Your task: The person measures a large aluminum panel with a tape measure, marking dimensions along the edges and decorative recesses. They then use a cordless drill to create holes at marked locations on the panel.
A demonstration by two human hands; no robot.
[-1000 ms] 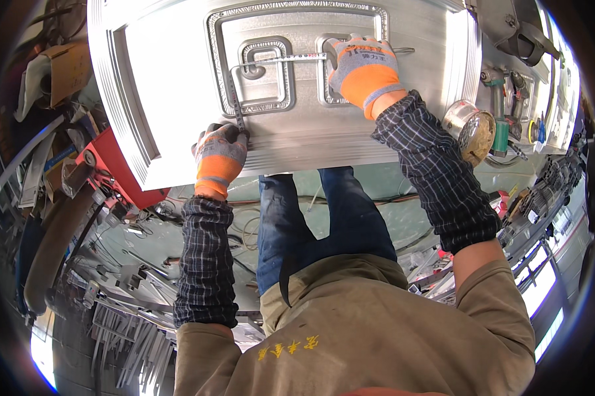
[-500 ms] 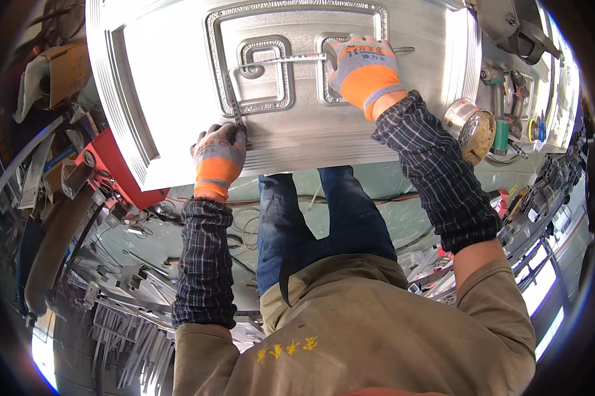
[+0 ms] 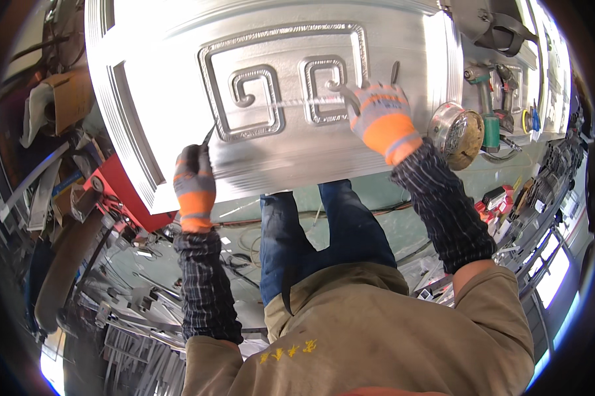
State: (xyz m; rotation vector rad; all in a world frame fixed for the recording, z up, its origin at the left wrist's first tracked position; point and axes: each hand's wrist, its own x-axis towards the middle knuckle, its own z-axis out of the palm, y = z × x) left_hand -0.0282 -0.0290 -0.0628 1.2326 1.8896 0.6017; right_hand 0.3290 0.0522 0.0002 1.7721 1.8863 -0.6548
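Note:
A silvery metal panel with raised, hammered-look scroll moulding lies before me. The pale blade of a tape measure, blurred in its middle, stretches across the scrolls between my hands. Near the panel's front left, my left hand, in a grey and orange glove, is closed on the blade's dark-looking end. My right hand, gloved alike, grips the tape by the right scroll; its fingers hide whatever case there is. A slim dark piece lies on the panel just beyond that hand.
Right of the panel stand a round metal tin and a green power drill, with a dark strapped mask farther off. A red box-like thing sits left. Cables and metal offcuts litter the floor.
My left hand has moved left and nearer to me, drawing the tape's end off the left scroll. The right hand has shifted slightly right and nearer. The view has tilted somewhat.

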